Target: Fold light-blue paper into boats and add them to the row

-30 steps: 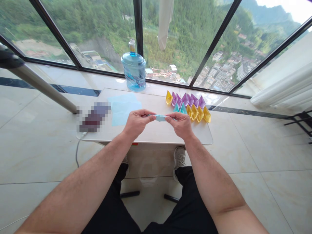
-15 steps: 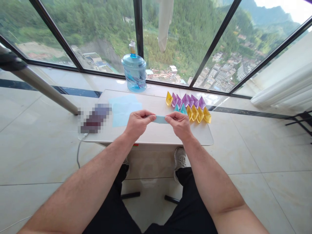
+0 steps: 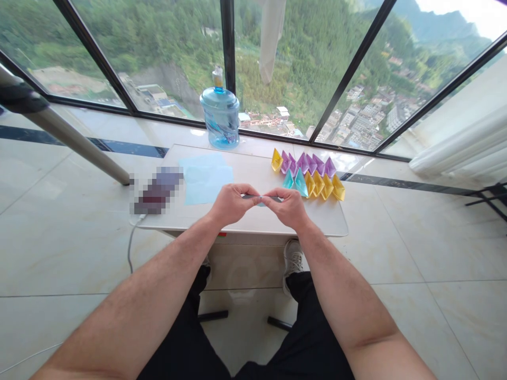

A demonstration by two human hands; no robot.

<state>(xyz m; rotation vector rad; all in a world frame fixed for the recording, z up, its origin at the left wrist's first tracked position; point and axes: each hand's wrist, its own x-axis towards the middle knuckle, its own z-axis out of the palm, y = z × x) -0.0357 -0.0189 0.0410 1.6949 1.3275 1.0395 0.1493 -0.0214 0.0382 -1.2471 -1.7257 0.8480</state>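
Note:
Between my fingertips is a small piece of folded light-blue paper (image 3: pixel 261 203), mostly covered by the hands. My left hand (image 3: pixel 236 205) pinches its left end and my right hand (image 3: pixel 285 207) its right end, the two thumbs almost meeting in the middle. Both hands are above the front part of the white table (image 3: pixel 253 224). Just beyond the right hand stand two teal folded-paper boats (image 3: pixel 300 183), beside several yellow paper boats (image 3: pixel 325 187). Flat light-blue paper sheets (image 3: pixel 208 182) lie to the left of my left hand.
Several purple paper boats (image 3: pixel 307 163) form the back row, with one yellow boat (image 3: pixel 276 160) at its left end. A blurred-out object (image 3: pixel 158 192) with a cable lies at the table's left. A large water bottle (image 3: pixel 220 117) stands by the window. A pole (image 3: pixel 79 134) slants in at left.
My hands have come closer together, and the paper strip that showed between them is now mostly hidden behind the fingers. The view has shifted slightly.

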